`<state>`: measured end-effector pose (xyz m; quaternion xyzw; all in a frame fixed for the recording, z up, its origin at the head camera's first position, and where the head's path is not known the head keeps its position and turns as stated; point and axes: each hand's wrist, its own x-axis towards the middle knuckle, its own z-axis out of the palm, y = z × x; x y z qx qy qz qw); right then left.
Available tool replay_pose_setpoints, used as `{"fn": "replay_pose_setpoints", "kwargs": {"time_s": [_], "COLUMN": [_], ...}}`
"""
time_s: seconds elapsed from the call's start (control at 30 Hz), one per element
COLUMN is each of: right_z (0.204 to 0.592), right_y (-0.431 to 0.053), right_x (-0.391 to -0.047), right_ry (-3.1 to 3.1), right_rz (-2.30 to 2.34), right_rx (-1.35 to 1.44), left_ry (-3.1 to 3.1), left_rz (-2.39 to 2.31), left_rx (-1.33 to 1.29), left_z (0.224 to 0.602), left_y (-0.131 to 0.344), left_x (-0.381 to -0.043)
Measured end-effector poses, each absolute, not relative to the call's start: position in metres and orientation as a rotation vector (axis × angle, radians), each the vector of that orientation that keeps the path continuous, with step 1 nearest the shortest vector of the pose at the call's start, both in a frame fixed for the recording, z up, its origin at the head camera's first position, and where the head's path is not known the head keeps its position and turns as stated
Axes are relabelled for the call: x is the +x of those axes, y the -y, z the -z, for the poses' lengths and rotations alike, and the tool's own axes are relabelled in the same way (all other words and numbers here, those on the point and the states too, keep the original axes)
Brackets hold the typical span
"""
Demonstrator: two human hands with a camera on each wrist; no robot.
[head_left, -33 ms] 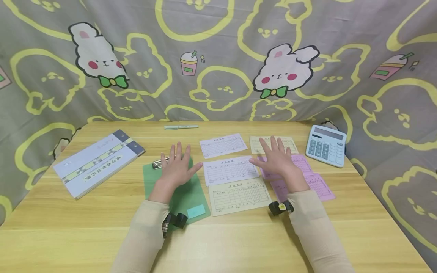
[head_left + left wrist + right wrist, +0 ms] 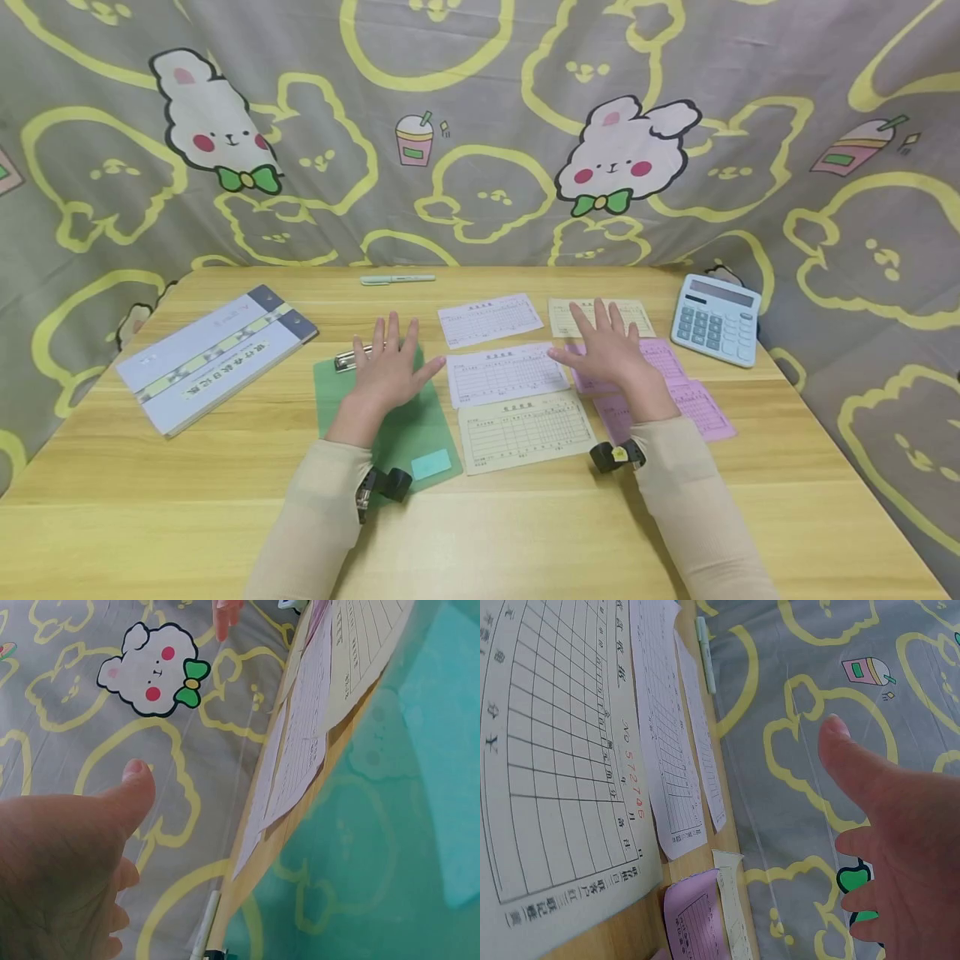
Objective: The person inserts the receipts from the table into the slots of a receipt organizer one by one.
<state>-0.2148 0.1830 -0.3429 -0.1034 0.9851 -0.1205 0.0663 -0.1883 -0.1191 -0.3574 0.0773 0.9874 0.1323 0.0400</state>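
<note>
My left hand (image 2: pixel 386 375) is held above a green clipboard (image 2: pixel 420 425), fingers spread and nothing in it. Near the metal clip (image 2: pixel 347 360), its fingertips overlap the board's top edge in the head view. A turquoise rectangle (image 2: pixel 431 464) lies on the clipboard's lower right. Over the paper slips on the right, my right hand (image 2: pixel 611 354) also spreads its fingers, holding nothing. It partly hides a yellow slip (image 2: pixel 561 323) and two pink slips (image 2: pixel 663 358). Between the hands lie two white slips (image 2: pixel 510 375) and a printed yellow slip (image 2: pixel 562 750), its grid large in the right wrist view.
A ledger book (image 2: pixel 202 367) lies slanted at the left of the wooden table (image 2: pixel 480 542). A pale green pen (image 2: pixel 397 280) is at the back edge. At the back right sits a light blue calculator (image 2: pixel 716 321). A patterned grey curtain (image 2: pixel 495 100) hangs behind the table.
</note>
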Motion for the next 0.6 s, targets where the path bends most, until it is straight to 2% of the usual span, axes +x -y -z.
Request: {"fn": "replay_pose_setpoints", "kwargs": {"time_s": [0.6], "right_z": [0.331], "right_y": [-0.190], "right_x": [-0.211], "right_ry": [-2.990], "right_rz": [0.362], "right_rx": [-0.327], "left_ry": [-3.046], "left_rz": [-0.460], "left_rx": [0.234], "left_z": [0.357], "left_y": [0.134], "left_x": [-0.191]}}
